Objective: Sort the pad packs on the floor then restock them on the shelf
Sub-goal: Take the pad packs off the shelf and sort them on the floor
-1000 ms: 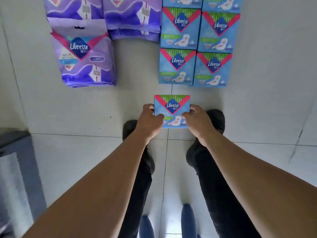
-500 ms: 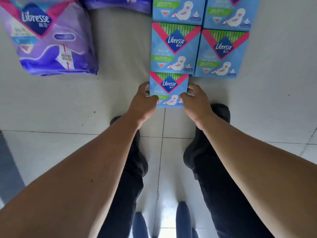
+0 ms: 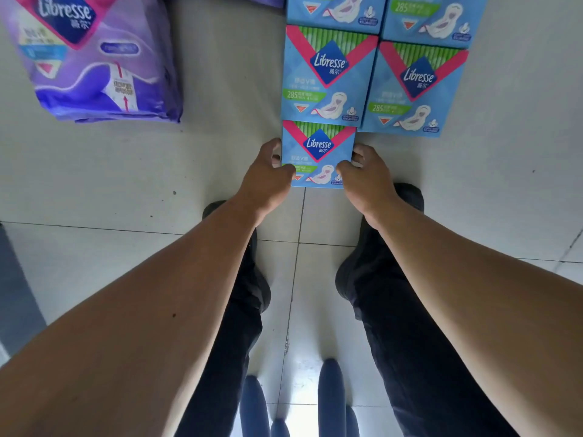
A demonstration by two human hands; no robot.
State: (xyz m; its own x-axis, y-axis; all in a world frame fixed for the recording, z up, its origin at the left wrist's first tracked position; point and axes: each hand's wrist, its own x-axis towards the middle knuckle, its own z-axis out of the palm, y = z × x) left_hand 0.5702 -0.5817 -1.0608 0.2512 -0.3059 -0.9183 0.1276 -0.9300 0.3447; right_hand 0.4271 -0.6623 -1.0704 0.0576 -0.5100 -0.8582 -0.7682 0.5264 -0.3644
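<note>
A small blue Libresse pad pack (image 3: 318, 149) lies flat on the floor tiles, its top edge against the left column of blue packs. My left hand (image 3: 268, 176) grips its left side and my right hand (image 3: 366, 176) grips its right side, thumbs on the front face. Above it, several blue packs (image 3: 328, 74) sit in two neat columns, the right column (image 3: 416, 86) ending one pack higher. A large purple Libresse pack (image 3: 91, 58) lies at the upper left.
My black shoes (image 3: 407, 197) and dark trousers stand just below the held pack. Grey floor tiles (image 3: 126, 178) spread left and right. A dark grey edge (image 3: 15, 291) shows at the far left. Another purple pack's edge (image 3: 239, 0) peeks at the top.
Both hands have carried the small blue pack forward from near my feet until it meets the bottom of the left blue column. The view has dropped closer to the floor.
</note>
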